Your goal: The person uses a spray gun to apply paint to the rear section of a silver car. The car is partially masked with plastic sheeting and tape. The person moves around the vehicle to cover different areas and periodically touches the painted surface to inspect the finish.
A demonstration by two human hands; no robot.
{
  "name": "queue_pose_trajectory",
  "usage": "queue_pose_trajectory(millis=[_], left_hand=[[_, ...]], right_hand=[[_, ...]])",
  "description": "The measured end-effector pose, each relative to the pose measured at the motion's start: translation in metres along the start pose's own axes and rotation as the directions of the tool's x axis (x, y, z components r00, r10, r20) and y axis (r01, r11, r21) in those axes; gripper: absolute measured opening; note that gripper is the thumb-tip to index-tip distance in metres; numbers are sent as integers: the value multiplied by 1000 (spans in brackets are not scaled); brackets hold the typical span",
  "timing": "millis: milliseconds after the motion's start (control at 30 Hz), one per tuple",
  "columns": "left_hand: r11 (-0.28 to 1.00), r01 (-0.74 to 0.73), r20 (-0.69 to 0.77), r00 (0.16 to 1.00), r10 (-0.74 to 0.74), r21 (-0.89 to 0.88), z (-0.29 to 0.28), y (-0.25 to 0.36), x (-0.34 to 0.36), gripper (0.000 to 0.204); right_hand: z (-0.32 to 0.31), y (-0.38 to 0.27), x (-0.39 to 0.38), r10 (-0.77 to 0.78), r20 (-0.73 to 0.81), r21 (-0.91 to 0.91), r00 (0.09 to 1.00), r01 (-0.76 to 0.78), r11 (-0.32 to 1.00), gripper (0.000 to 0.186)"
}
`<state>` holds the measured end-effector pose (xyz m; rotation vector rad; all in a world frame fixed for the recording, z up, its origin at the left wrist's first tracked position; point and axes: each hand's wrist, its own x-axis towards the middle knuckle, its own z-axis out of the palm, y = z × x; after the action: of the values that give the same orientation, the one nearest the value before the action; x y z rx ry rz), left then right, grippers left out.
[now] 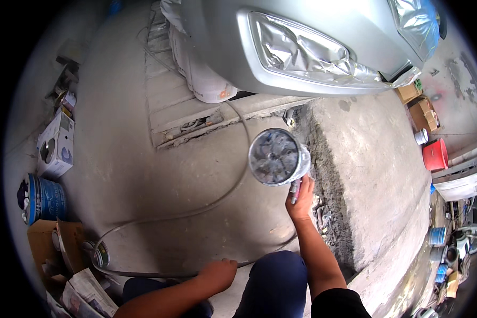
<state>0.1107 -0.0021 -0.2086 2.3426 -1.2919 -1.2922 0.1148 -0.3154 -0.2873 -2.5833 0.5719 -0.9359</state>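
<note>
Right grip (301, 200) on spray gun (295, 192); cup (273, 157) upward

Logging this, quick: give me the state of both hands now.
Left hand: curled closed beside the hose; whether it grips it cannot be told.
Right hand: closed, holding a spray gun.

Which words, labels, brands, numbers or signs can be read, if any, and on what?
Nothing is clear enough to quote.
Blue cylindrical bucket: sideways lettering, blurred.
White rectangular cardboard box: print too small.
White plastic sheeting: orange mark, blurred.
Grey-white printed paper sheets: lines too small.
</note>
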Motion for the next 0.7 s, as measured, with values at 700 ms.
queue_pose_trajectory(millis=[700], left_hand=[[995, -82, 90, 993, 77, 53, -28, -74, -62, 24]], right_hand=[[-78, -75, -57, 16, 43, -153, 999, -9, 988, 48]])
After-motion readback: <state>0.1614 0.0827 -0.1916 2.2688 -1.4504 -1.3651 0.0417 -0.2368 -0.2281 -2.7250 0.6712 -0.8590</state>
